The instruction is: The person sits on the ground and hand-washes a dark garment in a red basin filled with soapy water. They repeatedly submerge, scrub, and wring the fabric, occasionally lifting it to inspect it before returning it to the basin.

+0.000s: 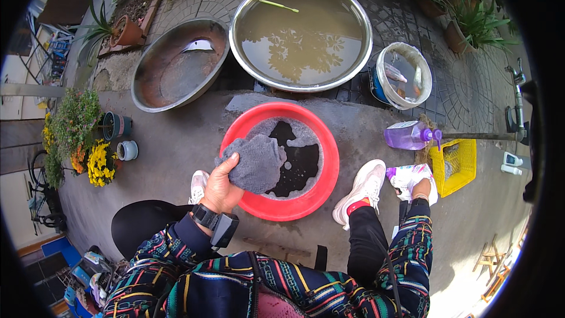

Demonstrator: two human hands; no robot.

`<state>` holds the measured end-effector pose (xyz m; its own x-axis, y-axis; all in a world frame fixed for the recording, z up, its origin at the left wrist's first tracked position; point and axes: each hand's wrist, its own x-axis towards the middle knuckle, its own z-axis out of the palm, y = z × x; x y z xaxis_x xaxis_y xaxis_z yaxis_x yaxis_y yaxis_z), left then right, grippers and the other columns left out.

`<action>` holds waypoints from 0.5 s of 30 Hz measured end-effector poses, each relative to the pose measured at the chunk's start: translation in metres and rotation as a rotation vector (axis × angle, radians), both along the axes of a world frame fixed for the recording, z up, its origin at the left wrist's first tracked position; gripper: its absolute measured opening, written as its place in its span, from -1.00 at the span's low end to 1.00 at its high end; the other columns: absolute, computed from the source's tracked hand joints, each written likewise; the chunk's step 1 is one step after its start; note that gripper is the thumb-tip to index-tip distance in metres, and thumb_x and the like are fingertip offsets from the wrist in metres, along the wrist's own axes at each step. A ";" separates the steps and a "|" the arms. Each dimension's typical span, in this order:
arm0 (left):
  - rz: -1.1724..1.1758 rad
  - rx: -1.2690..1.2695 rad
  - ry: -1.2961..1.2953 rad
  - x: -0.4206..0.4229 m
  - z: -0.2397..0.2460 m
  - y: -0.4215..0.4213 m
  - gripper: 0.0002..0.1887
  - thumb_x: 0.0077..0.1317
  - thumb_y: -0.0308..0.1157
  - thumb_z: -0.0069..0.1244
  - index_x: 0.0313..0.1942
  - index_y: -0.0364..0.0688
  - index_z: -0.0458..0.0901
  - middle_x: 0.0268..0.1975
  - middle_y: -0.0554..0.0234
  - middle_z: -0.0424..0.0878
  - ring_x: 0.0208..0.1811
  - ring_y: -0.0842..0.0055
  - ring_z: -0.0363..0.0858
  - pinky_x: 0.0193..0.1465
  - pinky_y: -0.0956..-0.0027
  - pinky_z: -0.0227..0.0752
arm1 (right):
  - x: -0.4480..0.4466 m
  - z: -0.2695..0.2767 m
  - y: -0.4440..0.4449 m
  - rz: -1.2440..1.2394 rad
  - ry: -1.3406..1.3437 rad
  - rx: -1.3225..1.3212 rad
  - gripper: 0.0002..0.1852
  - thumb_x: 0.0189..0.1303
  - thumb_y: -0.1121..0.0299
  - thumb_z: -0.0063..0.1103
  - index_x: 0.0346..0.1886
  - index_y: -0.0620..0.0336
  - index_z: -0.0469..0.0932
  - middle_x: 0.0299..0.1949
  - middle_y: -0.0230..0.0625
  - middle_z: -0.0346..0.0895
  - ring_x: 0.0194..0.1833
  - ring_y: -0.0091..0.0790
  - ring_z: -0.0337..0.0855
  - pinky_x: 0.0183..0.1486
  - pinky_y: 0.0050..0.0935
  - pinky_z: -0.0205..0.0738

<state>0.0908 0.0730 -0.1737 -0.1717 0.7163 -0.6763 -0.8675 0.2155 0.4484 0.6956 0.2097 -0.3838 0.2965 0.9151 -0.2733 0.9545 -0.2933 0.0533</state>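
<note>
My left hand (225, 185) holds a folded grey cloth (256, 164), thumb on top, over the left side of a red plastic basin (325, 185). Dark water (300, 163) with whitish suds around its edge fills the basin. Off to the right, beyond my right shoe, my right hand (422, 189) grips a white and purple printed pouch (408, 176) with a purple cap. Most of that hand's fingers are hidden by the pouch. A clear purple pump bottle (405, 135) lies on its side just beyond it.
A large steel basin (368, 48) of murky water, a tilted metal basin (141, 75) and a white bucket (428, 88) holding bottles stand ahead. A yellow plastic basket (463, 172) and a tap (520, 97) are at right. Potted flowers (100, 163) stand at left.
</note>
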 end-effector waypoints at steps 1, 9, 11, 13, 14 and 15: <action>0.002 -0.006 -0.030 -0.002 0.000 -0.001 -0.52 0.36 -0.28 0.07 0.25 -0.20 0.46 0.22 0.09 0.57 0.28 0.21 0.48 0.43 0.04 0.20 | 0.001 0.004 0.001 -0.020 0.013 0.036 -0.80 0.14 0.51 0.02 -0.31 0.46 0.62 -0.22 0.24 0.62 -0.10 0.25 0.62 -0.04 -0.03 0.50; -0.053 0.077 -0.241 -0.006 -0.006 -0.016 -0.50 0.41 -0.13 0.00 0.26 -0.19 0.46 0.24 0.10 0.55 0.28 0.19 0.47 0.42 0.02 0.19 | 0.007 0.102 0.020 -0.514 0.404 0.048 -0.82 0.21 0.59 0.04 -0.15 0.39 0.57 -0.40 0.00 0.63 -0.34 -0.09 0.75 -0.44 -0.25 0.66; -0.064 0.092 -0.275 -0.003 -0.008 -0.019 -0.49 0.42 -0.09 -0.05 0.27 -0.18 0.45 0.27 0.08 0.52 0.31 0.16 0.44 0.44 0.02 0.16 | -0.006 0.136 0.022 -0.593 0.604 0.108 -0.81 0.25 0.62 -0.01 -0.08 0.38 0.49 -0.37 -0.16 0.57 -0.41 -0.32 0.68 -0.53 -0.42 0.65; -0.039 0.141 -0.280 0.001 -0.010 -0.022 -0.48 0.45 -0.07 -0.11 0.28 -0.20 0.43 0.28 0.08 0.51 0.32 0.16 0.42 0.45 0.03 0.13 | -0.035 0.172 0.021 -0.673 0.829 0.184 -0.78 0.28 0.60 -0.03 -0.05 0.44 0.48 -0.31 -0.15 0.58 -0.46 -0.35 0.65 -0.51 -0.44 0.67; -0.031 0.160 -0.292 0.002 -0.010 -0.023 -0.48 0.46 -0.06 -0.12 0.28 -0.20 0.43 0.28 0.08 0.51 0.32 0.17 0.42 0.45 0.03 0.13 | -0.053 0.196 0.019 -0.654 0.978 0.153 -0.77 0.30 0.59 -0.06 -0.01 0.40 0.46 -0.28 -0.21 0.54 -0.45 -0.39 0.61 -0.46 -0.48 0.68; -0.014 0.161 -0.303 0.003 -0.010 -0.025 -0.48 0.46 -0.06 -0.14 0.28 -0.21 0.43 0.29 0.08 0.50 0.33 0.17 0.42 0.45 0.04 0.13 | -0.075 0.220 0.016 -0.570 1.081 0.126 -0.77 0.31 0.58 -0.06 0.00 0.39 0.47 -0.27 -0.25 0.53 -0.39 -0.42 0.60 -0.39 -0.49 0.68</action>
